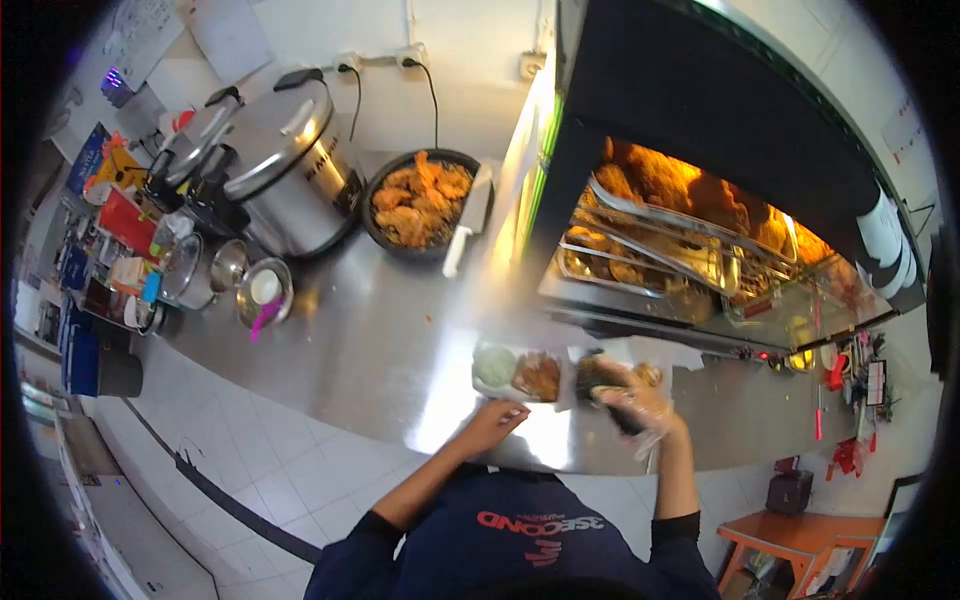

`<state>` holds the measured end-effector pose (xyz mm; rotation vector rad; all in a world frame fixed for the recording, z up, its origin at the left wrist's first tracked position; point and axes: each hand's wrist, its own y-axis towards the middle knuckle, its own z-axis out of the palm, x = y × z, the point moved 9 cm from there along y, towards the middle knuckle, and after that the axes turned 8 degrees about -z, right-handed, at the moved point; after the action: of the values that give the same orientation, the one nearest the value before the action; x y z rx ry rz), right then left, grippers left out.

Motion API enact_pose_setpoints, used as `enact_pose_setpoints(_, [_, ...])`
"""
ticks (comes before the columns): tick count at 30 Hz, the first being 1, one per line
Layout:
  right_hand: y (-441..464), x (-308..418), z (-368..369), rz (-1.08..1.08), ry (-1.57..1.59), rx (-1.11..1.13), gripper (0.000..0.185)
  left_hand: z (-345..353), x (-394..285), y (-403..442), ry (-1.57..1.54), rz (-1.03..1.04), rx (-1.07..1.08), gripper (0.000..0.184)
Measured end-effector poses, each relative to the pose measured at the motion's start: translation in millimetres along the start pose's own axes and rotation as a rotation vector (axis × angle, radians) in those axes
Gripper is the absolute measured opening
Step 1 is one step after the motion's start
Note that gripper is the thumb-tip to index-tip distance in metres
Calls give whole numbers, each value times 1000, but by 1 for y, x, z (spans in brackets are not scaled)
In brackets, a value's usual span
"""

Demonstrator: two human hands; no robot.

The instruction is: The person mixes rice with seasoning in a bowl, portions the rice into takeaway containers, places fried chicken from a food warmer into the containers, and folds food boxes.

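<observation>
On the steel counter point(330, 345) in front of me lies a white food tray point(508, 393) with a pale green-white mound, probably rice point(494, 366), and a brown piece of fried chicken point(537, 377). My left hand point(490, 426) is at the tray's front edge, its fingers curled together; whether they pinch anything is not clear. My right hand point(645, 408) wears a clear plastic glove. It is closed around a dark object point(598, 383) just right of the tray, whose kind I cannot make out. A small golden-brown piece of food point(649, 375) lies beyond that hand on white paper.
A lit display warmer point(640, 310) with trays of fried food stands at the back right. Behind the tray are a black pan point(405, 251) of fried chicken and a knife point(468, 220) across its rim. Large rice cookers point(295, 185) and metal bowls point(228, 268) occupy the left.
</observation>
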<state>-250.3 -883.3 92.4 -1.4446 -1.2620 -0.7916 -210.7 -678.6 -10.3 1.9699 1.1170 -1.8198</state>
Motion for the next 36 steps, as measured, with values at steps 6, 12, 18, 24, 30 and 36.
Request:
enact_pose_setpoints(6, [177, 55, 172, 154, 950, 209, 45, -87, 86, -16, -435, -217, -120, 28])
enact_pose_setpoints(12, [401, 1, 210, 125, 1306, -113, 30, -161, 89, -49, -461, -257, -243, 34])
enact_pose_setpoints(18, [388, 9, 209, -51, 912, -266, 34, -174, 94, -55, -373, -323, -207, 35])
enact_pose_setpoints(24, [143, 25, 93, -490, -170, -773, 38, -146, 131, -6, -134, -269, -175, 44])
enact_pose_setpoints(30, [-108, -77, -87, 547, -597, -1326, 52, -105, 120, 62, 106, -256, -210, 63])
enact_pose_setpoints(36, [-79, -285, -111, 496, -519, -456, 50, -86, 124, 100, 549, -3, -575, 48])
